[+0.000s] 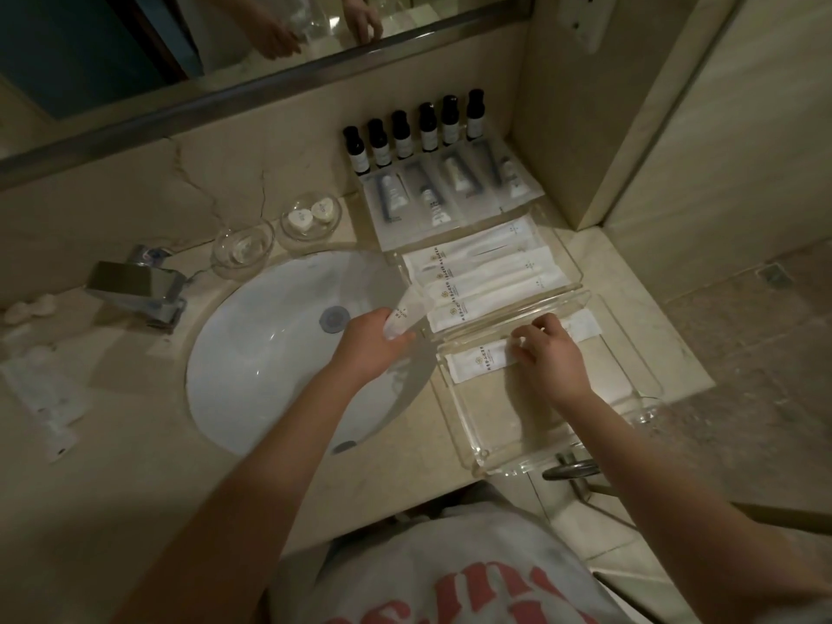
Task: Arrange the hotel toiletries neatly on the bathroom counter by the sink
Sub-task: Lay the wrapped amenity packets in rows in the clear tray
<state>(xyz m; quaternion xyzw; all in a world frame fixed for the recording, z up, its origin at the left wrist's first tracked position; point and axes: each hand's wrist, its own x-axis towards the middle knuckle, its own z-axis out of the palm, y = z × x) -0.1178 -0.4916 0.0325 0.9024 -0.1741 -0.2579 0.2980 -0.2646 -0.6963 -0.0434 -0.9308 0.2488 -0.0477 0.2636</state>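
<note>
The counter is polished, veined beige stone. The sink is glossy white ceramic, the faucet shiny metal. Clear acrylic trays hold matt white paper packets. The bottles look dark and glossy.

White sachets lie side by side behind six upright dark bottles' tubes

Looking like a hotel bathroom: white basin sitting in a marble counter, chrome faucet, wall mirror, mini toiletry bottles lining up beside sealed amenity packets.
</note>
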